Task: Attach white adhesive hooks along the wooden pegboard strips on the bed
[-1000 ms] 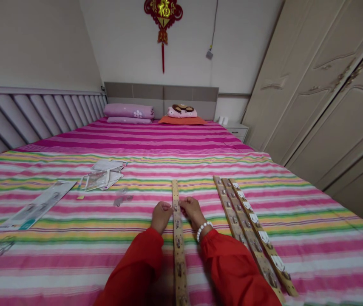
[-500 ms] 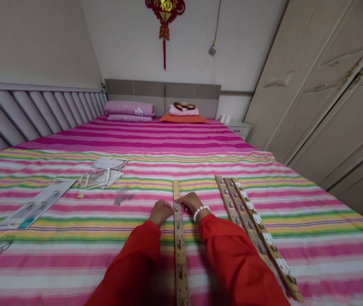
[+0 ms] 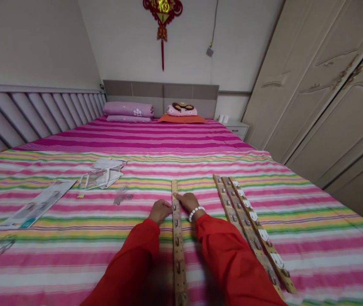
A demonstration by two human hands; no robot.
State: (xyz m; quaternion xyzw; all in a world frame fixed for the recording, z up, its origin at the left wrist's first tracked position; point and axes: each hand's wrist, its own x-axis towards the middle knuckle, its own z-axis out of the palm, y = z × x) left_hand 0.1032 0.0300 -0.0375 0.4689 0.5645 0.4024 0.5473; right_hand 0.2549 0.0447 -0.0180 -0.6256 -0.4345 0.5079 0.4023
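A long wooden strip (image 3: 177, 250) with small holes and several metal hooks lies lengthwise in front of me on the striped bedspread. My left hand (image 3: 161, 211) is at its left edge, thumb and fingertips pinched together beside the farthest visible hook (image 3: 174, 208); whatever they grip is too small to make out. From the other side, my right hand (image 3: 188, 201) stretches its index finger onto the strip's bare, holed upper part, its other fingers partly hidden. A white bead bracelet circles that wrist. On the right lie more hooked wooden strips (image 3: 231, 210), the outermost bearing white pieces (image 3: 263, 235).
To the left are a flat printed package (image 3: 38, 205), clear plastic packets (image 3: 100, 176), small clear pieces (image 3: 123, 196) and a thin looped bundle (image 3: 1, 246). Folded bedding (image 3: 129, 109) sits by the headboard. A wardrobe (image 3: 321, 89) stands along the right.
My right index finger has shifted slightly farther up the strip, away from the hook. My left hand stays pinched at the edge. The whole view has moved a little.
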